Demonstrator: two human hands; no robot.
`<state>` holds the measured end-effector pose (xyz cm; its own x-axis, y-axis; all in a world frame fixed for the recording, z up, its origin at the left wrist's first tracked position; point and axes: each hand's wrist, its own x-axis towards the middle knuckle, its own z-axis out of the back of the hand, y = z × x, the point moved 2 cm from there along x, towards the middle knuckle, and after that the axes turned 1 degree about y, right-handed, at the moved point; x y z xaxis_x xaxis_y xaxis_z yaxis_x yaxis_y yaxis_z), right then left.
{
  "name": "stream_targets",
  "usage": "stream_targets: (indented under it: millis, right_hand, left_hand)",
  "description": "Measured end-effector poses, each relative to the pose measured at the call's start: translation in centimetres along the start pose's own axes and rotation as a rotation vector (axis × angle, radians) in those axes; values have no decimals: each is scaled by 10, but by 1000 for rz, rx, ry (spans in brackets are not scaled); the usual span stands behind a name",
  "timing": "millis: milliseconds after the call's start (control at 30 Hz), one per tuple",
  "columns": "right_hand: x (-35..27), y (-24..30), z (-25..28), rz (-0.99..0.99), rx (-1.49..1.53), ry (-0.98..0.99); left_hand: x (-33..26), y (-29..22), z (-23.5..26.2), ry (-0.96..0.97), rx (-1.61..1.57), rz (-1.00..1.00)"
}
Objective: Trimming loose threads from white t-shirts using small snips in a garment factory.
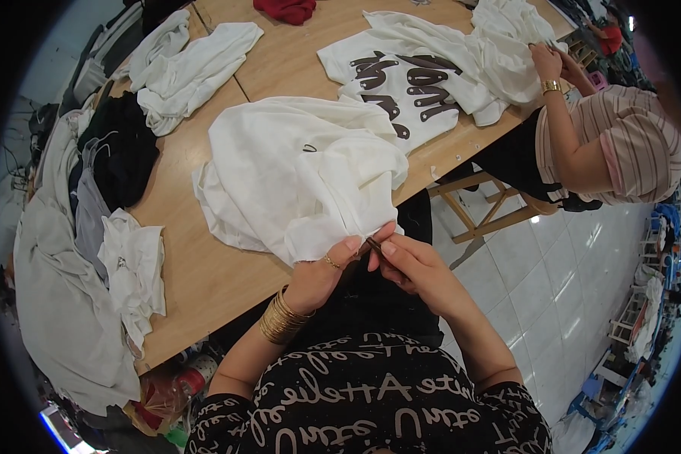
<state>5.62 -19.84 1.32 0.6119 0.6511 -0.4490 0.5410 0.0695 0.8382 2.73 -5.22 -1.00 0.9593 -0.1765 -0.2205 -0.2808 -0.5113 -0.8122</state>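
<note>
At six o'clock on the table (204,280), left hand (318,276) pinches the white shirt (295,174) hem; right hand (412,268) pinches a small dark tool (372,247). Loose grip may let the tool nick fabric.

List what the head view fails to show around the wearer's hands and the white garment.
- Small dark tool: mostly covered by right hand; its kind is unclear.
- White garment: the hem under left hand is hidden.
- Co-worker's hands: too small at the rim.
</note>
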Motion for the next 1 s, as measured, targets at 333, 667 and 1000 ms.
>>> stream_targets:
  millis: [333, 667, 1000]
  right_hand:
    - [-2, 2, 1, -31, 38, -16]
    - [-3, 5, 1, -28, 59, -6]
    - [1, 1, -5, -9, 58, -39]
  left_hand:
    - [0, 1, 1, 9, -51, 14]
    - [0, 0, 1, 21, -88, 28]
    - [0, 4, 6, 39, 93, 26]
